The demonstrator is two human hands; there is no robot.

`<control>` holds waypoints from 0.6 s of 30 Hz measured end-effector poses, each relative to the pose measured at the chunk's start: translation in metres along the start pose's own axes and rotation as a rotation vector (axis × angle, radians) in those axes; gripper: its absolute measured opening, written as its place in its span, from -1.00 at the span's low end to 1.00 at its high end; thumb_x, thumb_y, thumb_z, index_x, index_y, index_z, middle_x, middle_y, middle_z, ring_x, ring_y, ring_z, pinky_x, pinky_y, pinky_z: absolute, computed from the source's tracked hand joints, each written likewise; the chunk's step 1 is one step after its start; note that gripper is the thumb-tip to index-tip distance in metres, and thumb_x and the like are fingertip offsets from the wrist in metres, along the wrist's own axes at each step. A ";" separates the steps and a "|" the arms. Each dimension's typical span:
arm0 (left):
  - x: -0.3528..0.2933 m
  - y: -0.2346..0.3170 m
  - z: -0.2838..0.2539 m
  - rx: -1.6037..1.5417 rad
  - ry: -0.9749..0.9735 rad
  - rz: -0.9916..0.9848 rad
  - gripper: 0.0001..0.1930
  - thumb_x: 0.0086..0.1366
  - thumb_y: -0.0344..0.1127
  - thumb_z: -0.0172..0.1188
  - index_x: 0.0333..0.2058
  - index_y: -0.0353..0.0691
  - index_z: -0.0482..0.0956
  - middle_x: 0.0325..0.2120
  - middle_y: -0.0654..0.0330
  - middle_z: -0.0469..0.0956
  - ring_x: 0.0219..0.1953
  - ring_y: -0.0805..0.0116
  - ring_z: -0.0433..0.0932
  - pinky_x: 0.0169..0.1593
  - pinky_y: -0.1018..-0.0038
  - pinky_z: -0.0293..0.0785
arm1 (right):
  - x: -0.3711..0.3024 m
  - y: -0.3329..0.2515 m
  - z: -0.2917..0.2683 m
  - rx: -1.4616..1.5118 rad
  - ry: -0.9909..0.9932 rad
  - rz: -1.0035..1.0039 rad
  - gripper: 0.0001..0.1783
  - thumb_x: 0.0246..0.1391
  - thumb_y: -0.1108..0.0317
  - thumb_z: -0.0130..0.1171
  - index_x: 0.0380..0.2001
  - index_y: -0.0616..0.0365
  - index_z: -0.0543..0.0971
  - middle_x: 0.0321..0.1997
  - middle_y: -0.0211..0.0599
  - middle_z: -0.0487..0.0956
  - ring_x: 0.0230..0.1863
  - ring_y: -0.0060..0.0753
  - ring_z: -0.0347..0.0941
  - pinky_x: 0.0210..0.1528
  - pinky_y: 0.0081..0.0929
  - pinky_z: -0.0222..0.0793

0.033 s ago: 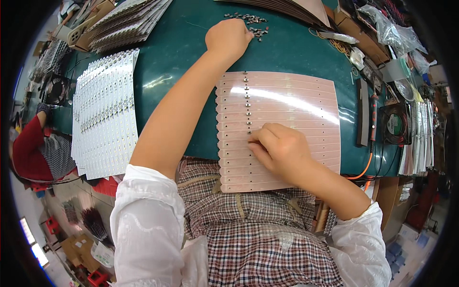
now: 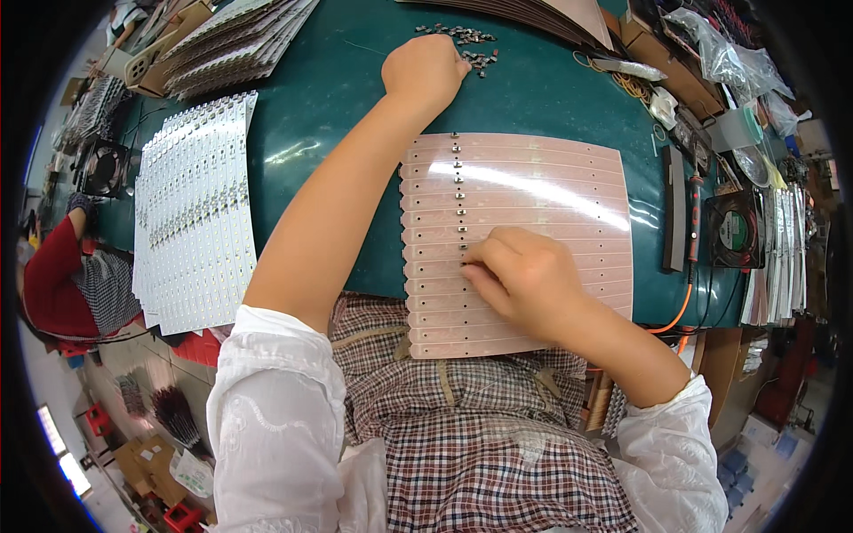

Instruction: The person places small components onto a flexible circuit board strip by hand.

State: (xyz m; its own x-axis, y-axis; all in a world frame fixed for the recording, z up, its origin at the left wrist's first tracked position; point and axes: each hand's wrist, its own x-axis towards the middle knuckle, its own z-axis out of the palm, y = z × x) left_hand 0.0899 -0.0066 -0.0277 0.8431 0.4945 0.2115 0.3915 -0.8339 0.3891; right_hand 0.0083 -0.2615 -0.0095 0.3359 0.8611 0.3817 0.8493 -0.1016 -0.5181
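A pinkish-tan circuit board panel (image 2: 542, 222), divided into long strips, lies on the table's near edge before me. Small metal connectors (image 2: 461, 211) stand in a column over its upper strips, and dark holes continue that column lower down. Over the column, just below the lowest connector, my right hand (image 2: 524, 280) has thumb and fingers pinched together; whatever lies between the tips is hidden. My left hand (image 2: 425, 69) reaches farther out with curled fingers. It rests beside a scattered pile of small metal connectors (image 2: 481, 60), and its grip is mostly hidden from view.
White LED board panels (image 2: 195, 213) lie left on the green table (image 2: 302, 195), with more stacked boards (image 2: 240, 44) behind. At right are a dark bar (image 2: 673, 209), a soldering iron (image 2: 694, 218) with orange cable, and a fan (image 2: 736, 229). Another person's red sleeve (image 2: 51, 275) shows far left.
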 end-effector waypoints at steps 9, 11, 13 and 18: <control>0.003 0.004 -0.005 -0.084 -0.079 0.024 -0.77 0.14 -0.11 0.35 -0.35 -0.13 0.76 -0.43 0.16 0.71 -0.32 0.20 0.69 -0.21 0.30 0.57 | 0.092 0.106 -0.019 -0.276 0.260 0.167 -0.89 0.09 0.28 0.30 -0.39 0.07 0.66 -0.37 -0.28 0.61 -0.31 -0.13 0.59 -0.27 -0.22 0.51; -0.009 0.001 -0.017 -0.116 -0.067 0.055 -0.77 0.14 -0.13 0.35 -0.35 -0.15 0.75 -0.45 0.18 0.70 -0.35 0.25 0.68 -0.22 0.33 0.56 | 0.113 0.125 -0.005 -0.315 0.268 0.172 -0.88 0.09 0.26 0.30 -0.37 0.05 0.68 -0.34 -0.28 0.62 -0.28 -0.11 0.59 -0.26 -0.20 0.52; -0.032 -0.002 -0.038 -0.233 -0.095 0.081 -0.78 0.15 -0.18 0.34 -0.34 -0.21 0.72 -0.48 0.20 0.67 -0.40 0.35 0.63 -0.26 0.39 0.53 | 0.128 0.133 0.011 -0.378 0.241 0.207 -0.81 0.12 0.21 0.31 -0.31 0.07 0.70 -0.29 -0.25 0.62 -0.26 -0.08 0.57 -0.22 -0.20 0.48; -0.112 -0.002 -0.097 -0.406 -0.365 0.094 -0.82 0.18 -0.33 0.33 -0.34 -0.35 0.66 -0.50 0.19 0.63 -0.44 0.45 0.54 -0.30 0.51 0.48 | 0.145 0.145 0.025 -0.468 0.262 0.239 -0.79 0.10 0.18 0.30 -0.39 0.11 0.67 -0.28 -0.25 0.63 -0.24 -0.05 0.59 -0.19 -0.16 0.51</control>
State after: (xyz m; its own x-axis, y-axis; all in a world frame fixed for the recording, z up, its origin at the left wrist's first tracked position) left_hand -0.0414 -0.0364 0.0343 0.9688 0.2455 -0.0342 0.1957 -0.6731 0.7132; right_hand 0.1700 -0.1387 -0.0486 0.5791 0.6412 0.5035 0.8071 -0.5380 -0.2431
